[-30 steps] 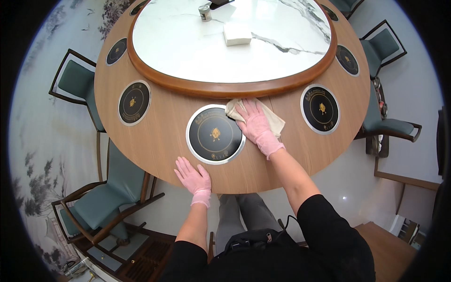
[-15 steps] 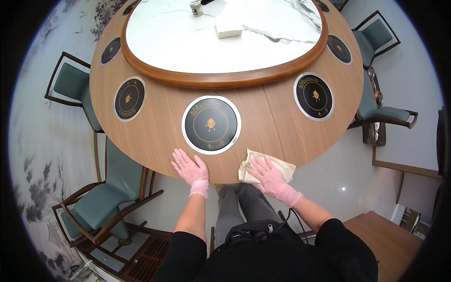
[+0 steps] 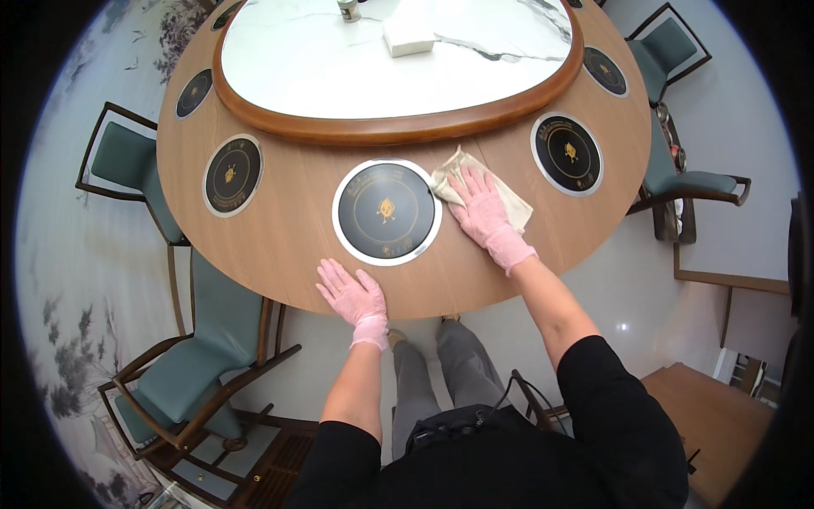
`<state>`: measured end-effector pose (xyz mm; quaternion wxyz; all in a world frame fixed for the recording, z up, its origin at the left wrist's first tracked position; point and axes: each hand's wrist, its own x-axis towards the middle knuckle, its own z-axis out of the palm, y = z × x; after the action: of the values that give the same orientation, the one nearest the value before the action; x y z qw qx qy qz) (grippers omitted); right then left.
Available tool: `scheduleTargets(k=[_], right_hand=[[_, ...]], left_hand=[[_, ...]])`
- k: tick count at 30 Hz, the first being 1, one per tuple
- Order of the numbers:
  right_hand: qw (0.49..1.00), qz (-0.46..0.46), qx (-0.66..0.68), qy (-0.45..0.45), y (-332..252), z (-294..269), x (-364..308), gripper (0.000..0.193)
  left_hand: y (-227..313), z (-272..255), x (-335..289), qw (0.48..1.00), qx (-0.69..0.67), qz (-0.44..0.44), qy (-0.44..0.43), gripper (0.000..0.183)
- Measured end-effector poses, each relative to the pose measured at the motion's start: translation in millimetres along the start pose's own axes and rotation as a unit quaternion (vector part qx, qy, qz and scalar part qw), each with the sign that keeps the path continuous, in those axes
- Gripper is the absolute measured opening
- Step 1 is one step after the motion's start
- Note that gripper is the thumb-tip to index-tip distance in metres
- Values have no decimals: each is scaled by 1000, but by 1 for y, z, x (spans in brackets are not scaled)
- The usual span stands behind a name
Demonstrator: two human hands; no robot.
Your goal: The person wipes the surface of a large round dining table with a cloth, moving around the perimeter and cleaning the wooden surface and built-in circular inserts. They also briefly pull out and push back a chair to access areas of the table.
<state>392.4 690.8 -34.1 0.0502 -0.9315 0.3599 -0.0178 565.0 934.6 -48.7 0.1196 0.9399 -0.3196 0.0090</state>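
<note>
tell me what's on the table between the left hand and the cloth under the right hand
In the head view, the round black inset burner lies between the left hand and the cloth; otherwise only bare wooden table.

Green-cushioned wooden armchairs [image 3: 195,356] are standing around the table's outside; a white folded cloth block [image 3: 408,36] is lying on the marble centre [image 3: 339,68], near a small jar [image 3: 348,10]; other black round cooktops [image 3: 232,175] are sitting along the rim.

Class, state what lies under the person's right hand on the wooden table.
A beige cloth lies flat under the right hand, spread on the wooden table. The table beneath the cloth is hidden.
</note>
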Motion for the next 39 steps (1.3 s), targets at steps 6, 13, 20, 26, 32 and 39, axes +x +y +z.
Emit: scheduleTargets(k=[6, 13, 20, 26, 32, 39], right_hand=[[996, -58, 8, -62, -68, -2, -91, 69], [994, -45, 65, -76, -171, 11, -107, 72], [987, -111, 91, -76, -280, 15, -47, 67], [981, -143, 92, -93, -284, 19, -35, 65], [988, -91, 91, -83, -201, 16, -91, 69], [997, 23, 29, -74, -67, 12, -159, 74]], left_hand=[[-35, -21, -10, 977, -211, 15, -23, 62], [-120, -64, -91, 960, -268, 28, -70, 65], [-186, -99, -132, 966, -229, 14, -119, 68], [-181, -99, -99, 977, -190, 48, -84, 64], [-168, -97, -71, 974, -206, 58, -71, 65], [-156, -90, -67, 973, -208, 60, -82, 67]])
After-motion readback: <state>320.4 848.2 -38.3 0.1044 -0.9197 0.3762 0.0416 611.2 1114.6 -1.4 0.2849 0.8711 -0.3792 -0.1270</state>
